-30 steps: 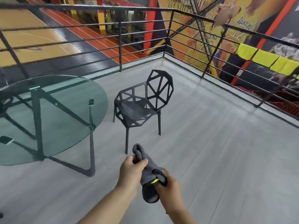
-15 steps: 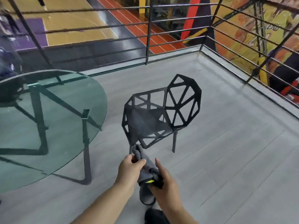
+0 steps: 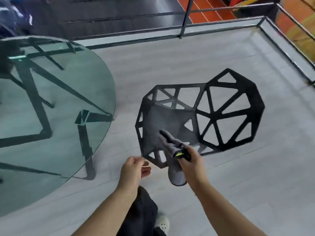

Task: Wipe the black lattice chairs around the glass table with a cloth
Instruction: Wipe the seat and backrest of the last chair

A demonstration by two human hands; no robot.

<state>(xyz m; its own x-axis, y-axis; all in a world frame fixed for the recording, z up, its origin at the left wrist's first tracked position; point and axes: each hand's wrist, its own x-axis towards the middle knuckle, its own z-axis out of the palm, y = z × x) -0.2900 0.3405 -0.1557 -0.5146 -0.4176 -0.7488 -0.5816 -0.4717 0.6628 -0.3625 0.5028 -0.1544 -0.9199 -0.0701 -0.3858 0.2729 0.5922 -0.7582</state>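
A black lattice chair (image 3: 228, 114) stands on the grey floor just ahead of me, seen from above, its seat toward the round glass table (image 3: 42, 116) at the left. My right hand (image 3: 192, 165) grips a bunched grey cloth (image 3: 172, 147) with a yellow-and-black tag, held over the chair's front edge. The cloth sticks out above and below my fist. My left hand (image 3: 134, 169) hangs free to the left of the cloth, fingers loosely curled, holding nothing and close to the chair's front corner.
A black metal railing (image 3: 184, 21) runs along the balcony edge behind the chair and down the right side. The table's black frame legs (image 3: 85, 143) stand to the left of the chair. My dark trouser leg and white shoe (image 3: 162, 223) show at the bottom.
I have stepped closer and now look down on the chair. My left hand has let go of the cloth and moved left; my right hand alone holds it over the seat.
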